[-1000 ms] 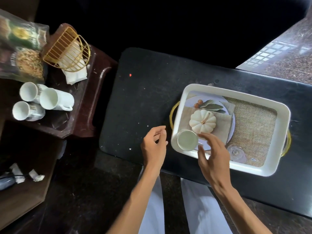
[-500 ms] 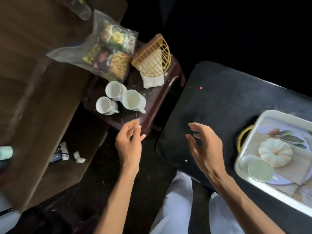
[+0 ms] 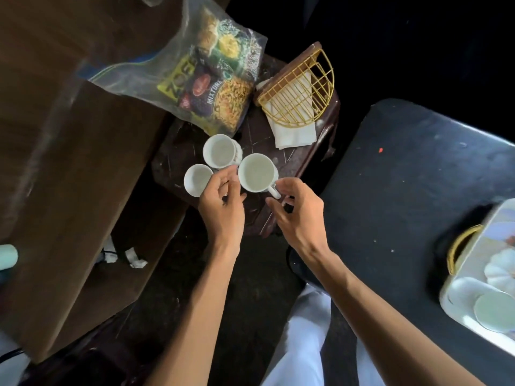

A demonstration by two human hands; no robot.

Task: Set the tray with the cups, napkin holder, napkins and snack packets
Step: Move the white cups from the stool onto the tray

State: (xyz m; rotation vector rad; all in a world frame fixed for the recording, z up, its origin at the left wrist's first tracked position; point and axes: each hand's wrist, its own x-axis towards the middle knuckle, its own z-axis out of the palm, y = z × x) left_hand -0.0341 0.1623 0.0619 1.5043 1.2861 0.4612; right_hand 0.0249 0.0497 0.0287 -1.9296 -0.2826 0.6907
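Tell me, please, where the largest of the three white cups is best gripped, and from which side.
Pinch its handle with the fingers, coming from the near right, where the right hand is. The largest cup stands upright, its handle points that way, and another cup crowds its left.

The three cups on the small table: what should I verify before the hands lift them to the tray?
1. Right hand grips the handle of the large cup: cannot tell, the grip is unclear.
2. Left hand holds a cup: cannot tell; its fingertips lie between the small cup and the large cup.
3. All cups upright and empty, far cup included: ok.
4. Napkin holder apart from the cups: ok.
5. Free room in the tray: cannot tell; one placed cup stands there, the rest is cut off.
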